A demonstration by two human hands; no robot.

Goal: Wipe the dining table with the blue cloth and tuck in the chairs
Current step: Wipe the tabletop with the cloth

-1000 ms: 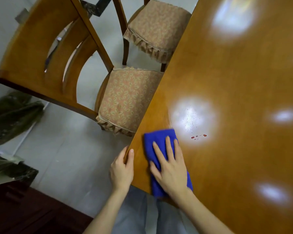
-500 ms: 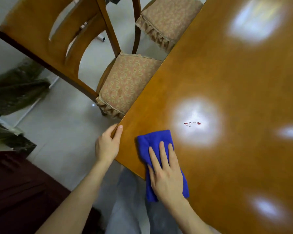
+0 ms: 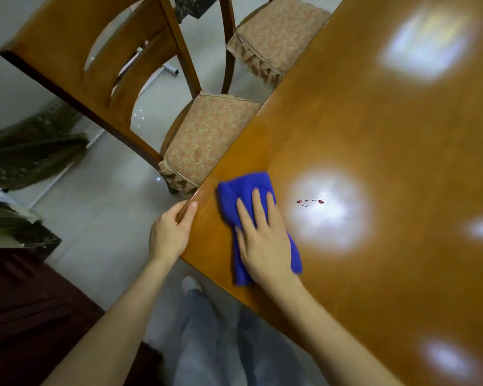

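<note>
We face a chair beyond our left hand; red specks sit beside our right hand.
Right lies flat, fingers straight, on the blue cloth; left grips the dining table edge.

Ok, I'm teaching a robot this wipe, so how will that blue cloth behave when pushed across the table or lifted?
The blue cloth is probably floppy: it lies rumpled under the right hand, so lifted it would likely droop. It looks thin, so likely light. On the glossy table it should slide easily, perhaps bunching unless flat fingers press it.
</note>
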